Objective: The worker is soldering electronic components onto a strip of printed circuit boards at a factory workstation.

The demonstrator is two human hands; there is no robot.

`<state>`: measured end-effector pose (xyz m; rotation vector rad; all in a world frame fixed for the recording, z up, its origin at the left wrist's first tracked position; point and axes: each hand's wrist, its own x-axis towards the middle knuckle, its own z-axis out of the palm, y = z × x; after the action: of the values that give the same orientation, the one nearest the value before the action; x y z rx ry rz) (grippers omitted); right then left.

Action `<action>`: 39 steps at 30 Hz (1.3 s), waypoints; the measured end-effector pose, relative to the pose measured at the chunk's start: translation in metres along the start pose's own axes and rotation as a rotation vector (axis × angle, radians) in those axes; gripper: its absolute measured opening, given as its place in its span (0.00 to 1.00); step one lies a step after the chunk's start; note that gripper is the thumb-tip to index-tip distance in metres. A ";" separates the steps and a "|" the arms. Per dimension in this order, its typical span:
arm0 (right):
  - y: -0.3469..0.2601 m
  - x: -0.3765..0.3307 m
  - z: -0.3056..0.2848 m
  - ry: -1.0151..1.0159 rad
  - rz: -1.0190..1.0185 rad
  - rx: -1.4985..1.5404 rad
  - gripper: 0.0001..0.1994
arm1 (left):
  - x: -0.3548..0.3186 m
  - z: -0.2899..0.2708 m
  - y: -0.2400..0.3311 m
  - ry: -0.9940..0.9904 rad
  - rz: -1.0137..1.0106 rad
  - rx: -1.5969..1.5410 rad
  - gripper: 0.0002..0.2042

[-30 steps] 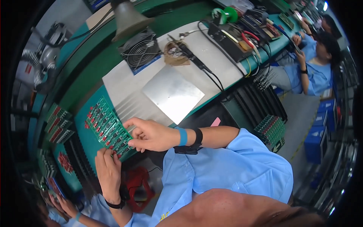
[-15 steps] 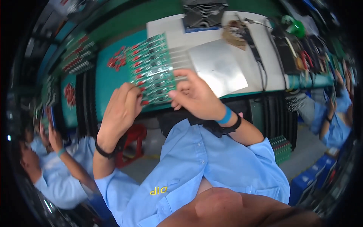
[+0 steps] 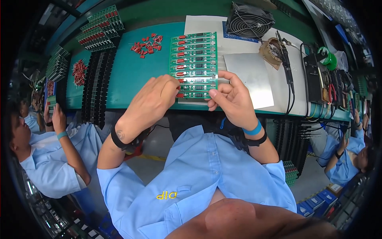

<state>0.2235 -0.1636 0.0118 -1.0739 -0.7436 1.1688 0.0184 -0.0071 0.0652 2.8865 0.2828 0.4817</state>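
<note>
Green mat sharper, circuit board straighter

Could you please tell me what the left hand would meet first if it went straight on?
The board, it seems: the left hand points at its lower left edge, perhaps touching it; depth is unclear.

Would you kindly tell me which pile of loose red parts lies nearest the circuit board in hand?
The pile of red parts left of the circuit board, with only teal mat between; another pile lies beyond the black racks.
</note>
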 end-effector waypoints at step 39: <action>-0.019 -0.003 0.008 -0.135 0.090 -0.102 0.21 | -0.083 0.048 0.002 0.461 -0.696 -1.738 0.15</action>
<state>0.2216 -0.1652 0.0327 -1.1303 -0.8754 1.3014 -0.0417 -0.0352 -0.0039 0.9018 0.5199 0.6963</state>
